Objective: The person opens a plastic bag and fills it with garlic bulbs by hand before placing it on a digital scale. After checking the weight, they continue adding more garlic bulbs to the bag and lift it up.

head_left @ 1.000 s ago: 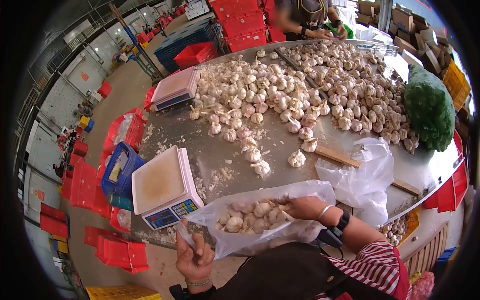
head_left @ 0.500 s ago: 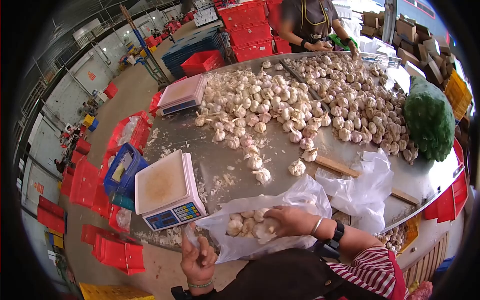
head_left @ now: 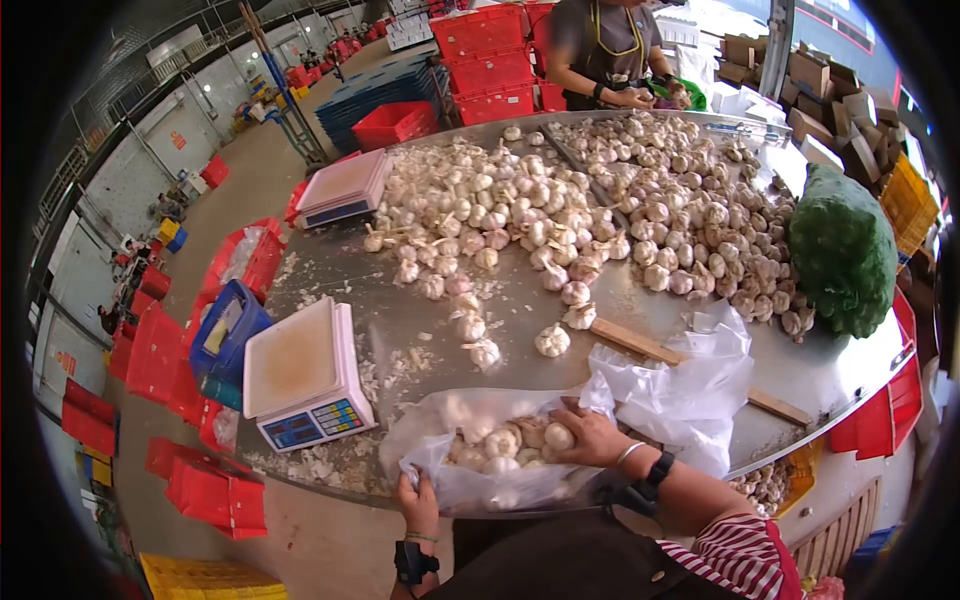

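A clear plastic bag [head_left: 415, 425] lies on the near edge of the metal table with several garlic bulbs [head_left: 502, 443] inside. My left hand [head_left: 418, 503] pinches the bag's left edge. At the bag's other side, my right hand [head_left: 596, 440] has its fingers curled about a garlic bulb [head_left: 559, 436]; part of its grip is hidden. Beyond the bag spreads a large heap of loose garlic [head_left: 490, 195], with a few stray bulbs nearer to me. A second crumpled plastic bag [head_left: 690, 390] lies just right of my right hand.
Left of the bag stands a digital scale [head_left: 300, 365], beside a blue basket [head_left: 228, 335]. Another scale [head_left: 345, 185] is farther back. Wooden strips [head_left: 635, 342] lie on the table [head_left: 400, 320]. A full green net sack [head_left: 845, 250] sits at right. Across the table, a person [head_left: 610, 50] handles something.
My left hand has moved right and down with the bag edge. The right hand has shifted slightly right, and the bag lies more spread out. The view has shifted a little.
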A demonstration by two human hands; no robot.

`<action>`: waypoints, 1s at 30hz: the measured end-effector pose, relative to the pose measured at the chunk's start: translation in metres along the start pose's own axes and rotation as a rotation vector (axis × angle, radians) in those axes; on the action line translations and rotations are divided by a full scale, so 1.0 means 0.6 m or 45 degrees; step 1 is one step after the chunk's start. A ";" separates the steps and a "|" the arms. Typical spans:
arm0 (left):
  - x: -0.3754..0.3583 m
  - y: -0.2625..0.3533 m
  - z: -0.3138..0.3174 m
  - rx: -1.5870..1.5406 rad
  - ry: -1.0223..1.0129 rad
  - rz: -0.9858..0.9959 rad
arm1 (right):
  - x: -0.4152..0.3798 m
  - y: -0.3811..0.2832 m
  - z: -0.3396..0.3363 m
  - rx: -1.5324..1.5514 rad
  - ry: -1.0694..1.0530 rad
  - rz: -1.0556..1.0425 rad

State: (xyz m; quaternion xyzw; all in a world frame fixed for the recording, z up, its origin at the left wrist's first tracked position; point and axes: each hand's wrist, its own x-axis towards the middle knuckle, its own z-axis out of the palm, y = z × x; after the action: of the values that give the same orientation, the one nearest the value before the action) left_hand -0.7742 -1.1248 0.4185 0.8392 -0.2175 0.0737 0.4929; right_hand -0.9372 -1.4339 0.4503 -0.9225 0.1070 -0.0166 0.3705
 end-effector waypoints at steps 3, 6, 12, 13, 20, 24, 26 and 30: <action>-0.020 0.029 0.010 0.207 -0.044 -0.109 | -0.007 0.012 0.006 0.106 0.005 0.008; -0.032 0.003 0.023 0.387 0.022 -0.120 | -0.021 0.010 0.005 0.107 0.155 -0.001; -0.035 -0.003 0.017 0.427 0.011 -0.113 | -0.036 0.037 0.021 0.433 0.258 0.060; -0.039 -0.015 0.016 0.474 0.030 -0.081 | -0.036 0.036 0.019 0.469 0.276 0.044; -0.047 -0.014 0.005 0.572 0.013 -0.127 | -0.030 0.032 0.008 0.497 0.153 0.146; -0.035 0.024 0.020 0.530 0.087 -0.152 | -0.030 0.041 0.015 0.474 0.226 0.038; -0.036 0.018 0.020 0.546 0.057 -0.109 | -0.029 0.042 0.015 0.463 0.206 0.052; -0.037 0.012 0.020 0.558 0.072 -0.094 | -0.029 0.039 0.004 0.445 0.189 0.040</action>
State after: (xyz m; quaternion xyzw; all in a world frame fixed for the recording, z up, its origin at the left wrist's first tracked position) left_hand -0.7984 -1.1318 0.4110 0.9312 -0.1514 0.1246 0.3073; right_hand -0.9584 -1.4448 0.4332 -0.8384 0.1442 -0.0971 0.5165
